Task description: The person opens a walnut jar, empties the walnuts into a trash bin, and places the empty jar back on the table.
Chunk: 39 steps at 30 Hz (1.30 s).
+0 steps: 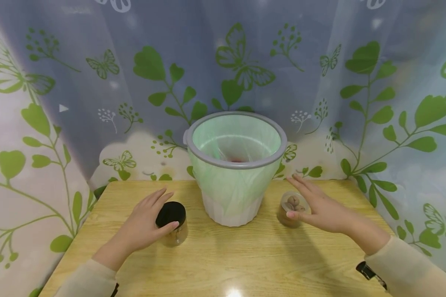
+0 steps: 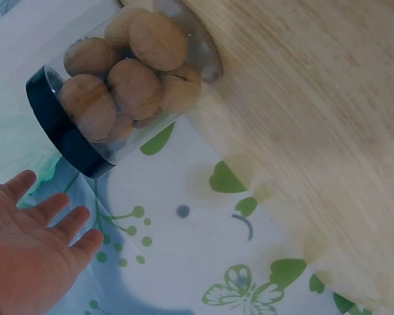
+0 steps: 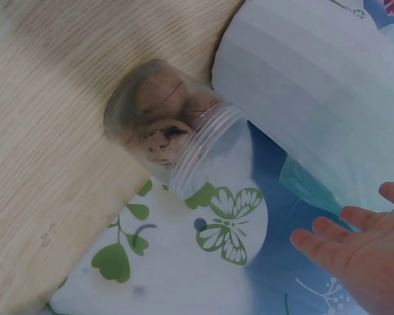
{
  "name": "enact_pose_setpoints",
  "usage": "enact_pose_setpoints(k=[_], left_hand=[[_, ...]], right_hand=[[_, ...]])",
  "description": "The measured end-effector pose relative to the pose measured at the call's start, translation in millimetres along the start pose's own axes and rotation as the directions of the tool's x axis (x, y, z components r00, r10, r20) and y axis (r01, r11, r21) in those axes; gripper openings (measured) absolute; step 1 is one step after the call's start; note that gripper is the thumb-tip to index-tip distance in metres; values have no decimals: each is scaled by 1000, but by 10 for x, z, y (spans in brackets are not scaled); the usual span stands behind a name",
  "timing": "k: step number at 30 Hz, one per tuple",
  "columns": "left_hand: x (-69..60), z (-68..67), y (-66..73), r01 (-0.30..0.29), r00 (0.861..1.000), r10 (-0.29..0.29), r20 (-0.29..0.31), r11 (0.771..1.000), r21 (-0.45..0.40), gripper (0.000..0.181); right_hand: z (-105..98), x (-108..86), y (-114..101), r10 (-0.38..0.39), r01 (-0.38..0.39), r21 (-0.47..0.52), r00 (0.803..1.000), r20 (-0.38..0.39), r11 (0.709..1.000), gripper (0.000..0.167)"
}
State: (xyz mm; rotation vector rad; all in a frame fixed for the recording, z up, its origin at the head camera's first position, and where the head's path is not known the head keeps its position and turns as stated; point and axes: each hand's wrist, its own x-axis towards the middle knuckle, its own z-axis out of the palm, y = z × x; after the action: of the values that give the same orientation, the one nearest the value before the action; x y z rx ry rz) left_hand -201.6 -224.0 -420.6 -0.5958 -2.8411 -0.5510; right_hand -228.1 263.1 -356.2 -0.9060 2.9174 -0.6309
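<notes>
A clear jar of walnuts with a black lid [image 1: 171,213] stands on the table's left part; the left wrist view shows several walnuts [image 2: 134,88] in it. My left hand [image 1: 141,225] is beside that jar, fingers extended; in the left wrist view the hand [image 2: 36,252] is apart from the lid. On the right stands a lidless clear jar [image 1: 290,220] with walnuts [image 3: 163,92] inside. My right hand [image 1: 325,208] hovers around its far and right side, fingers spread; the right wrist view shows this hand [image 3: 361,252] apart from the jar's rim.
Between the two jars, farther back, stands a white bin [image 1: 232,202] with a grey rim and a pale green liner; something reddish lies inside. A curtain [image 1: 193,62] with leaves and butterflies hangs behind the wooden table [image 1: 230,258].
</notes>
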Motion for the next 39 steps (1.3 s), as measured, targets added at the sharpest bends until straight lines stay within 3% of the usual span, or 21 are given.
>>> enact_pose_setpoints(k=[9, 27, 39], left_hand=[[-98, 83, -75, 36, 999, -36, -4, 998, -49, 85], [-154, 156, -78, 73, 997, -76, -24, 991, -115, 87], [-183, 265, -153, 127, 991, -130, -2, 971, -203, 96]], right_hand=[[71, -7, -12, -3, 3, 10, 1000, -8, 1000, 91], [229, -36, 61, 6, -2, 82, 999, -39, 997, 86], [317, -30, 80, 9, -2, 133, 999, -48, 991, 83]])
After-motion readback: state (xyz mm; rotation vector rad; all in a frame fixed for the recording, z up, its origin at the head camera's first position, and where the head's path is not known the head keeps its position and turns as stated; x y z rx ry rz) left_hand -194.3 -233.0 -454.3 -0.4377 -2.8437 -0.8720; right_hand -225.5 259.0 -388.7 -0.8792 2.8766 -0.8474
